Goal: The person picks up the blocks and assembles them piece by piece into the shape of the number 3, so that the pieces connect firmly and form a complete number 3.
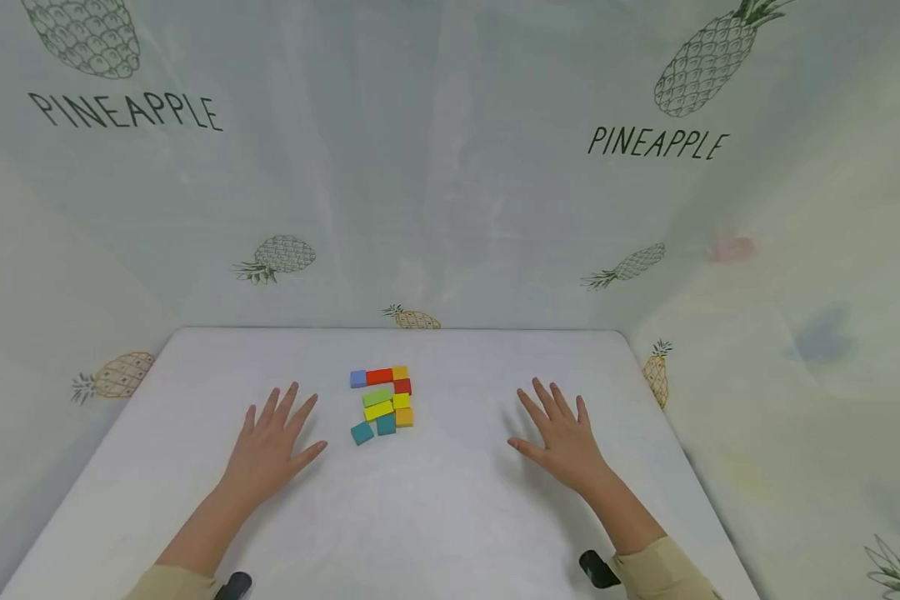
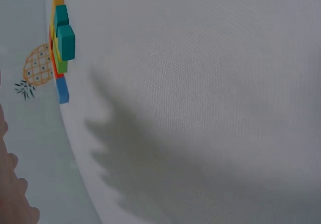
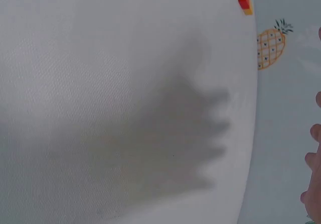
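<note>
The left hand (image 1: 262,450) and right hand (image 1: 566,447) hold nothing, fingers spread. Blocks (image 1: 378,410) lie grouped between them on the table (image 1: 435,525), presumably so either can reach.

My feed: white tabletop (image 1: 450,517), far corners rounded. On it I count 10 blocks, clustered toward the far edge. Back row: blue block (image 1: 357,379), long red block (image 1: 379,377), orange block (image 1: 400,372). Then small red block (image 1: 402,387), light green block (image 1: 378,397), long yellow block (image 1: 378,411), small yellow block (image 1: 401,401), second orange block (image 1: 404,417). Near side: 2 teal blocks (image 1: 362,432), left 1 skewed.
</note>
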{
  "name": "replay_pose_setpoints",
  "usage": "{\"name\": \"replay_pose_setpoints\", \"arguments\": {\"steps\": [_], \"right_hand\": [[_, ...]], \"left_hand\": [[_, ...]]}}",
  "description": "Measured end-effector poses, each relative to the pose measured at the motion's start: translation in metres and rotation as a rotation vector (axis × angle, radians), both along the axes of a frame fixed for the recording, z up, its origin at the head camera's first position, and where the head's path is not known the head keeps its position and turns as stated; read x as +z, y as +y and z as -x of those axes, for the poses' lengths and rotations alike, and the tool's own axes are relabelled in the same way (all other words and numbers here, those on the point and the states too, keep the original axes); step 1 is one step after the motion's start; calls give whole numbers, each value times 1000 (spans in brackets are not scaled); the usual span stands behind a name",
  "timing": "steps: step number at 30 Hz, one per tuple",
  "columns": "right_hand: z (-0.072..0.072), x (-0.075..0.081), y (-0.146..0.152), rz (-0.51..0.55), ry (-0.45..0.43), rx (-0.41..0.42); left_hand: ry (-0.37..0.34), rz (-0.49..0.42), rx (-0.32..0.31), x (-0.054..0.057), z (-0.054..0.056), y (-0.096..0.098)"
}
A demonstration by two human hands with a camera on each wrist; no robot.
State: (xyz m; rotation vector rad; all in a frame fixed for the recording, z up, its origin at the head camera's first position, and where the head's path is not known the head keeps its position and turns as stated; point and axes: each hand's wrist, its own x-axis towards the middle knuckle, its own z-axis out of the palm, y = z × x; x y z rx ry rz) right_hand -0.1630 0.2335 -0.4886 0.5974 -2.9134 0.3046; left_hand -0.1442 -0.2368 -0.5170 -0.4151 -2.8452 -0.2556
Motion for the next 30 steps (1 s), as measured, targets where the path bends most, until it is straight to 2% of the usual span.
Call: {"name": "replay_pose_setpoints", "arguments": {"steps": [7,15,22,25,30], "right_hand": [[-2,2,-2,8,-13,-11],[-6,-1,-5,50,-33,-15],[-6,3,-13,58,-59,-14],[-6,4,-16,89,-85,-19],[-5,1,-23,226,-120,-21]], "left_hand": [[-43,3,9,3,2,9],[-81,-3,23,9,0,19],[-90,-9,29,7,-1,25],[-103,-39,38,7,-2,28],[-136,-185,60,8,0,37]]}}
